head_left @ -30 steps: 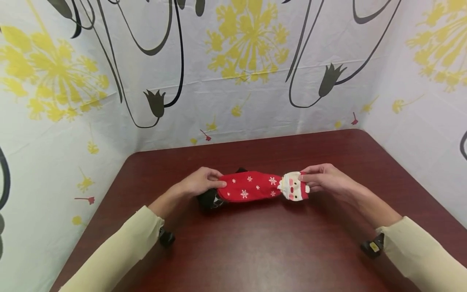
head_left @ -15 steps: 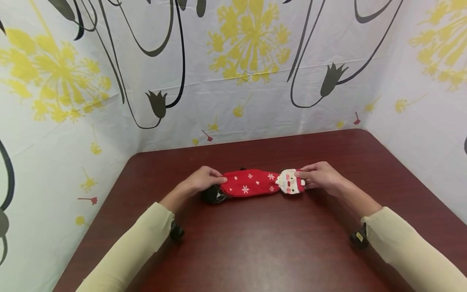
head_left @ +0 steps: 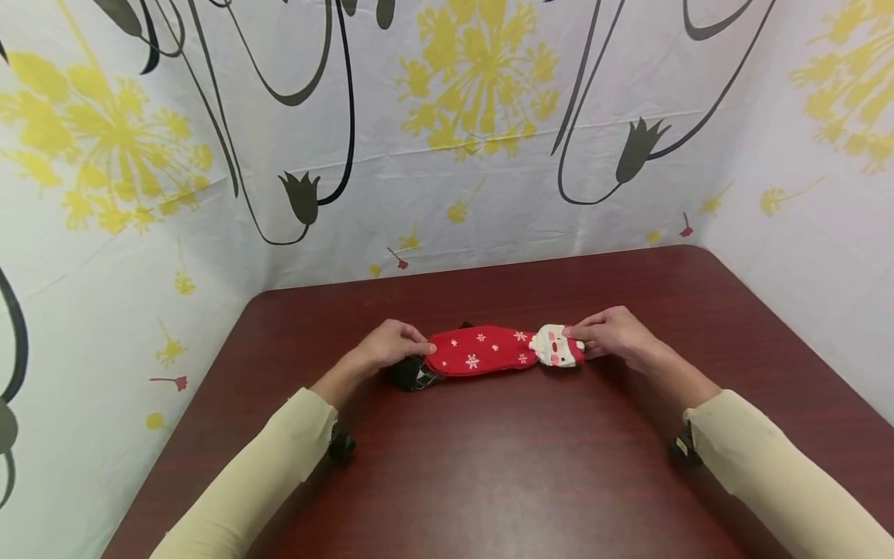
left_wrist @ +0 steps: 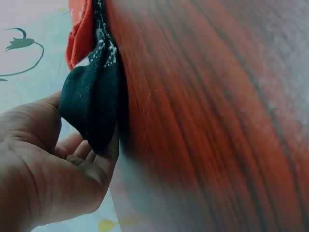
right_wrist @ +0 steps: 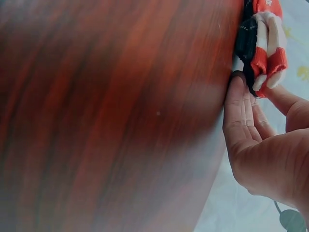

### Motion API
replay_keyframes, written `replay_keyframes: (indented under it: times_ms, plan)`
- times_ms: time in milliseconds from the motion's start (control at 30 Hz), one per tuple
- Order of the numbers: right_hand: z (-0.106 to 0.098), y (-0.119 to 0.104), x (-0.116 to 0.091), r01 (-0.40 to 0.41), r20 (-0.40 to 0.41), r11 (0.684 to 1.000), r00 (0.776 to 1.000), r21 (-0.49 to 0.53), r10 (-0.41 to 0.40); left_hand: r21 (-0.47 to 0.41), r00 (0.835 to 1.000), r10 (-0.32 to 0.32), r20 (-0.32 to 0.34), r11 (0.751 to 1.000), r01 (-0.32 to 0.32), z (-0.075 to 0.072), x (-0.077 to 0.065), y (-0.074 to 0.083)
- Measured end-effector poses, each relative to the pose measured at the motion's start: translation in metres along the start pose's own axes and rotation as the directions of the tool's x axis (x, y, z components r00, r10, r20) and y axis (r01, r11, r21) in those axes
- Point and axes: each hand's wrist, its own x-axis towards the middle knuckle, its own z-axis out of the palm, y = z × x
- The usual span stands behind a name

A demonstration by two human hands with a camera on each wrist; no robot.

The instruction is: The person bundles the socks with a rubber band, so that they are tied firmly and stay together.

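A red sock with white snowflakes and a Santa-face cuff lies lengthwise across the table, on top of a dark patterned sock. My left hand pinches the left end, thumb on the red fabric. The left wrist view has the dark sock's rounded end between thumb and fingers. At the other end, my right hand pinches the Santa cuff, thumb on top. In the right wrist view, folded red and white layers stand beside the dark fabric, with fingertips beneath. Most of the dark sock is hidden under the red one.
A dark reddish-brown wooden table carries the socks. White cloth walls with yellow and grey flower prints stand behind it and on both sides. Dark wrist devices sit at both sleeve cuffs.
My right hand has moved slightly left and away from me with the Santa cuff. The red sock lies a little farther back, and my hands are slightly closer together. Both keep their pinch.
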Motion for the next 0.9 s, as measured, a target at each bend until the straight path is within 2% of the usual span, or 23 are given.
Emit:
replay_keyframes:
  times_ms: [267,567,667,900]
  plan:
    - [0.001,0.001,-0.002,0.032,-0.017,0.999,0.999,-0.018,-0.033,0.124,0.994,0.032,-0.107,0.992,-0.018,0.008,-0.013,0.010]
    - [0.001,0.004,-0.006,0.028,-0.071,0.999,0.997,-0.032,-0.030,0.113,0.986,0.041,-0.161,0.993,-0.023,0.010,-0.018,0.008]
    - [0.000,0.006,-0.009,0.048,-0.094,0.998,0.994,-0.037,-0.051,0.111,0.983,0.056,-0.174,0.993,-0.037,0.009,-0.018,0.005]
    - [-0.003,0.012,-0.016,0.107,-0.146,0.994,0.983,-0.018,-0.108,0.087,0.974,0.142,-0.178,0.988,-0.129,0.003,-0.021,-0.007]
